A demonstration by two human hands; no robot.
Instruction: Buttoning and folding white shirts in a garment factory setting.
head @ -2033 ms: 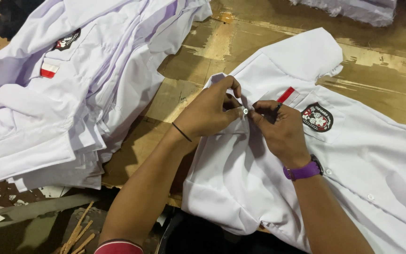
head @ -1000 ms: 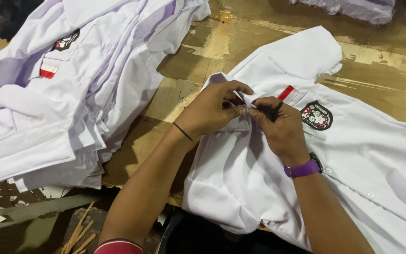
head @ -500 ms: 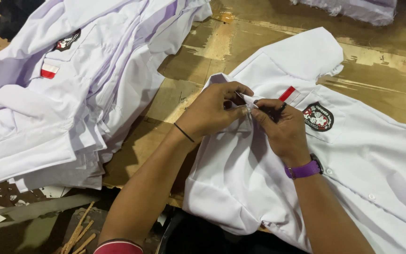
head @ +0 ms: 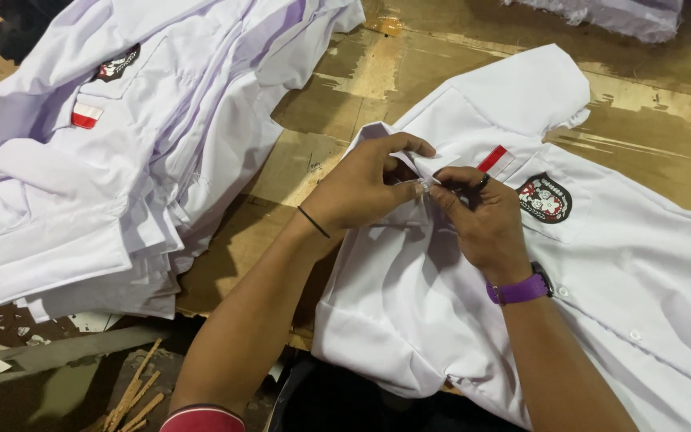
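Head view, looking down on a worn brown wooden desk (head: 409, 72). A white short-sleeved uniform shirt (head: 601, 264) lies flat at the right side of the desk, front up, with a round dark embroidered badge (head: 545, 198) on the chest pocket and a small red-and-white rectangular patch (head: 496, 158) just above it. Both hands meet at the shirt's front edge, near the collar. The left hand (head: 365, 188) is narrowed to a pinch on a small fold of the white fabric; the right hand (head: 481, 220), purple strap on the wrist, is closed close against it, fingertips touching the same fold. I cannot tell if the right hand holds a small tool; something dark shows between its fingers. My read: this shirt is mid-work at the top of its front, the lower part not yet handled. A heap of similar white shirts (head: 113, 160) sits at the left edge of the desk, well apart; whether they are finished I cannot tell.
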